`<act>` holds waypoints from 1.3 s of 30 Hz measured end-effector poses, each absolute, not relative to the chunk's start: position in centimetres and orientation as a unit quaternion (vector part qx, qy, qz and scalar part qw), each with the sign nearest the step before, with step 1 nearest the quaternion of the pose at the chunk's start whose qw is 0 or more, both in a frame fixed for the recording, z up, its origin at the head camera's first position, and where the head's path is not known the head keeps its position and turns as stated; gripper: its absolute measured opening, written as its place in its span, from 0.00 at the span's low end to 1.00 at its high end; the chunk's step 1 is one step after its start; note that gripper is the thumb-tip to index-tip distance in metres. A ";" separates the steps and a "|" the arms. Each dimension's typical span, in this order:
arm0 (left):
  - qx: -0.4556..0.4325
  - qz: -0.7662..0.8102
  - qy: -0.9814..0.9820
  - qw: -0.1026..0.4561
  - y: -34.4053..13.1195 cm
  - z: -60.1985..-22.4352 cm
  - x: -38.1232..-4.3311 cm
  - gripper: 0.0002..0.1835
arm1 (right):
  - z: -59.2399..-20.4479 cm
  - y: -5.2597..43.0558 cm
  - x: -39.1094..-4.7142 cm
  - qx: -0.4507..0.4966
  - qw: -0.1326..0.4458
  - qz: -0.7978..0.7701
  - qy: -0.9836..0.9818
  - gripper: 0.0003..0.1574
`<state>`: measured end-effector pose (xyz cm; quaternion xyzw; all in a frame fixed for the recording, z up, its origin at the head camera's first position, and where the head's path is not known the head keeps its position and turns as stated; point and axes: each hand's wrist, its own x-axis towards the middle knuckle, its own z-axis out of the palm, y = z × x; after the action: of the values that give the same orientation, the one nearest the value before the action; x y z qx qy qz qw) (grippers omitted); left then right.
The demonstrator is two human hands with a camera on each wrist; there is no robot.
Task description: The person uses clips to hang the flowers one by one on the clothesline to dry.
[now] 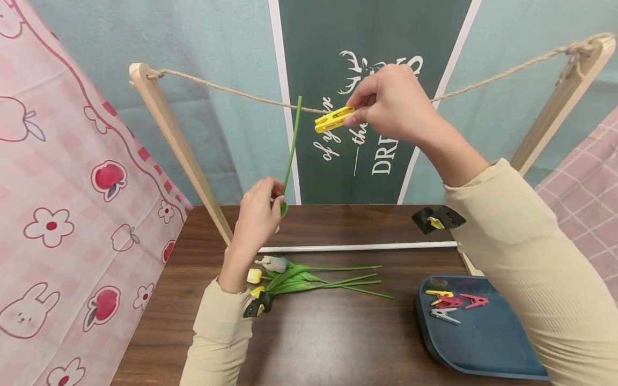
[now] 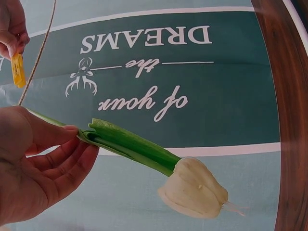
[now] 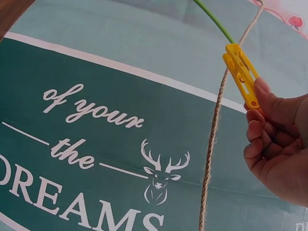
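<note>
My left hand [image 1: 259, 214] pinches an artificial white tulip [image 2: 192, 190] by its stem near the leaf. The flower hangs head down, its bare green stem end crossing the twine rope [image 1: 232, 92] in the head view. Between thumb and fingers of my right hand [image 1: 398, 102] is a yellow clothespin [image 1: 333, 119], its jaw end pointing left toward the stem. The right wrist view shows the clothespin [image 3: 240, 74] overlapping the rope; whether it touches rope or stem I cannot tell. My left hand hides the bloom in the head view.
Wooden posts [image 1: 181, 150] hold the rope at both ends, with a white rod [image 1: 357, 247] low across the table [image 1: 338, 332]. More artificial tulips [image 1: 299, 279] lie near my left wrist. A dark blue tray [image 1: 492, 343] at right contains several clothespins [image 1: 446, 302].
</note>
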<state>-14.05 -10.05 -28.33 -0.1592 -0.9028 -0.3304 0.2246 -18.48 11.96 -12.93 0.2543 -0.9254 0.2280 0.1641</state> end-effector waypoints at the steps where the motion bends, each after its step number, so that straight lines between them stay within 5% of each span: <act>1: -0.160 -0.330 -0.903 0.225 -10.1 -28.3 -14.1 0.04 | -12.8 11.8 -18.6 0.250 0.162 0.228 -0.927 0.09; 24: -0.164 -0.332 -0.902 0.223 -10.1 -28.4 -14.1 0.04 | -11.5 9.4 -20.1 0.251 0.194 0.185 -0.930 0.07; 39: -0.170 -0.331 -0.899 0.232 -10.1 -28.6 -14.3 0.04 | -12.1 8.9 -20.2 0.263 0.165 0.187 -0.932 0.12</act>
<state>-14.26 -10.09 -28.56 -0.1698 -0.8988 -0.3307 0.2324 -20.20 8.87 -12.07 0.2631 -0.9319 0.1868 0.1654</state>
